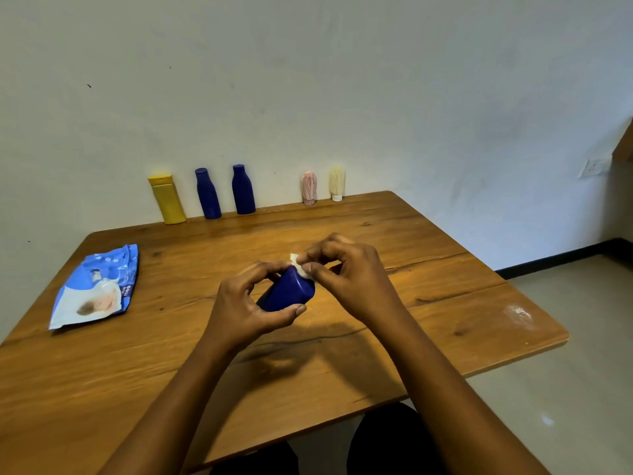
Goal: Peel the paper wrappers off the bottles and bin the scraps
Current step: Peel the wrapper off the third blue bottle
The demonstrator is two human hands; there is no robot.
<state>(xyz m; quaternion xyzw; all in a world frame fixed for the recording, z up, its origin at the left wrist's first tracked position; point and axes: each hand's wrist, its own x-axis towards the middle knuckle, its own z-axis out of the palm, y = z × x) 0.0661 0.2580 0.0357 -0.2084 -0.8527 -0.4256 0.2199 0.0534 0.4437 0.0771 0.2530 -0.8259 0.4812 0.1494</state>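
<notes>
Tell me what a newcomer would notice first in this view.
At the centre of the table, the left hand grips a dark blue bottle while the right hand pinches a white paper scrap at its end. Behind, along the wall, stand a yellow bottle, two blue bottles and two small wrapped bottles. A blue wipes pack lies far left.

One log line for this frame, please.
left hand: holds blue bottle | right hand: pinches white paper scrap | step: peeling

We seem to be in a plain home room. We see a wooden table, a bare wall, a socket and a tiled floor.
</notes>
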